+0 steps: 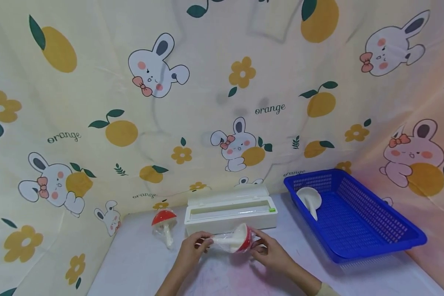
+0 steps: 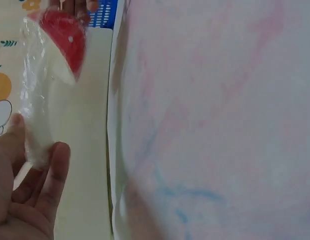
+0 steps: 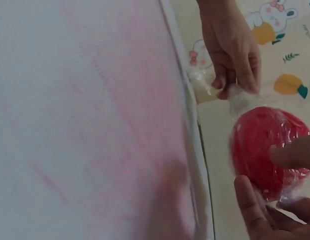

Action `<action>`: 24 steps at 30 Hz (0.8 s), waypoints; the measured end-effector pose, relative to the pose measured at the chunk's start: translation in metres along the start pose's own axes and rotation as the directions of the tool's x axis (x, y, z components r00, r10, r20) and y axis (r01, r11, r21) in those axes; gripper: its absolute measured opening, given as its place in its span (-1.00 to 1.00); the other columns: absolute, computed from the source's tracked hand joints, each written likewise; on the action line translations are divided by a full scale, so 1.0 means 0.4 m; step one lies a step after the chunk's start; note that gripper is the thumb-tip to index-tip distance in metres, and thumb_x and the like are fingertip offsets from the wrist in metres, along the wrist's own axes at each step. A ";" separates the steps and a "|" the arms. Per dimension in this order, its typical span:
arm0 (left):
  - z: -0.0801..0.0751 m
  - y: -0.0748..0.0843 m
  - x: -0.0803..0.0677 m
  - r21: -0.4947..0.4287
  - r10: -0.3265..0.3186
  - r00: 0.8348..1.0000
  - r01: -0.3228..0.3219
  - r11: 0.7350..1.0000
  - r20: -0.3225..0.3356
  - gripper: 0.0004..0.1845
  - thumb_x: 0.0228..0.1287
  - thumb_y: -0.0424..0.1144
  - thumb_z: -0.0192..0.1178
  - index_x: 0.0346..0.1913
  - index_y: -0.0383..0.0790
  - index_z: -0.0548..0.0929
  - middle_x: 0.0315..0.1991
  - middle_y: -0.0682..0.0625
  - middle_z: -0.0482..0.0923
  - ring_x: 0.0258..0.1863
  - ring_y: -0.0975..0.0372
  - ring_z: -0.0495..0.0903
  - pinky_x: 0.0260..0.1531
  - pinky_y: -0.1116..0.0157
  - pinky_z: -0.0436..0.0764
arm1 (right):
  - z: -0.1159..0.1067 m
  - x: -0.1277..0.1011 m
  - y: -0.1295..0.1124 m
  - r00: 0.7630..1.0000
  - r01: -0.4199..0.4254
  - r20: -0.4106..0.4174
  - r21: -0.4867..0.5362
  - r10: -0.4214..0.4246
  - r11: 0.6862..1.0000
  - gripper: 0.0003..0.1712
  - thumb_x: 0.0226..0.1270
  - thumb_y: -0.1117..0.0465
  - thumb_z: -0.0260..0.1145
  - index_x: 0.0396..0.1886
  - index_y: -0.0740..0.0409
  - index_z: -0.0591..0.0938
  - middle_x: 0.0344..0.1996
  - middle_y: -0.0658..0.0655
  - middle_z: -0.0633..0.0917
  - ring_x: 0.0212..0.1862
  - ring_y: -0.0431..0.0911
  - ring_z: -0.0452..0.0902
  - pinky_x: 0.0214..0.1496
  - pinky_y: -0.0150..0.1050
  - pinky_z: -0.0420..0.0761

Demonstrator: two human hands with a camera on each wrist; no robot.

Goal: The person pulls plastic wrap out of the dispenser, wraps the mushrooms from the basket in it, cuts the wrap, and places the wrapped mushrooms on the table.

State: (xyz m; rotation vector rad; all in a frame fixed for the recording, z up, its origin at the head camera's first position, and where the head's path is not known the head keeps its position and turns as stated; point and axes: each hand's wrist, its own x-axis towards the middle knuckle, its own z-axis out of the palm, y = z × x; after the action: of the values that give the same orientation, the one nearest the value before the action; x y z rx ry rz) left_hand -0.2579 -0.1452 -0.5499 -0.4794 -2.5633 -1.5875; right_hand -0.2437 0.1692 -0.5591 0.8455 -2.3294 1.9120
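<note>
A mushroom-shaped ladle point(image 1: 244, 239) with a red-backed bowl and pale handle is wrapped in clear cling film, held sideways over the table's near middle. My left hand point(image 1: 193, 248) pinches the film-covered handle end between thumb and fingers. At the other end, my right hand point(image 1: 271, 251) holds the red bowl, its thumb on the red back point(image 3: 252, 147) and fingers below the rim. In the left wrist view, shiny film point(image 2: 37, 95) runs along the whole handle. Loose, crinkled film point(image 3: 242, 100) gathers near my left fingers in the right wrist view.
Behind my hands stands a white cling film dispenser point(image 1: 229, 224) with its lid raised. Another film-wrapped red mushroom ladle point(image 1: 165, 226) lies to the left. A blue basket point(image 1: 370, 246) on the right holds a white ladle point(image 1: 309, 199). A printed curtain point(image 1: 214, 82) hangs behind the table.
</note>
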 end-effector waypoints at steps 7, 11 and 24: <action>-0.010 0.015 -0.016 0.079 0.035 0.995 -0.042 0.996 0.091 -0.73 0.52 -0.11 0.35 0.11 -0.16 0.80 -0.03 -0.02 0.80 -0.12 0.27 0.75 -0.11 0.34 0.72 | 0.008 0.006 0.002 0.992 0.051 -0.109 -0.120 -0.064 0.991 -0.18 0.40 0.39 0.49 0.56 0.45 0.35 -0.02 0.34 0.71 -0.12 -0.21 0.67 -0.09 -0.29 0.76; -0.017 0.022 -0.020 0.074 0.008 0.989 -0.019 0.997 0.147 -0.76 0.46 -0.11 0.42 0.06 -0.13 0.78 -0.07 0.06 0.79 -0.08 0.30 0.71 -0.07 0.34 0.71 | 0.012 0.008 0.005 0.990 0.058 -0.121 -0.103 -0.071 0.993 -0.24 0.47 0.35 0.44 0.58 0.37 0.38 0.11 0.45 0.71 0.01 -0.07 0.74 0.06 -0.29 0.74; -0.029 0.019 -0.039 0.050 -0.035 0.961 0.022 0.999 0.275 -0.70 0.31 -0.28 0.54 0.05 -0.26 0.80 -0.19 0.01 0.76 -0.24 0.35 0.67 -0.18 0.39 0.68 | 0.040 0.012 0.009 0.995 0.098 -0.017 -0.030 -0.099 0.995 -0.21 0.49 0.39 0.39 0.59 0.50 0.28 0.43 0.63 0.42 0.31 0.09 0.63 0.28 -0.26 0.64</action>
State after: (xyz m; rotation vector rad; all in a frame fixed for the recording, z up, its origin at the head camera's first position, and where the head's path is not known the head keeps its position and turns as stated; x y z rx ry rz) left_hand -0.2419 -0.1556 -0.5419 -0.7089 -2.8118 -1.5653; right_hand -0.2443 0.1531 -0.5648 0.9181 -2.2543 1.8348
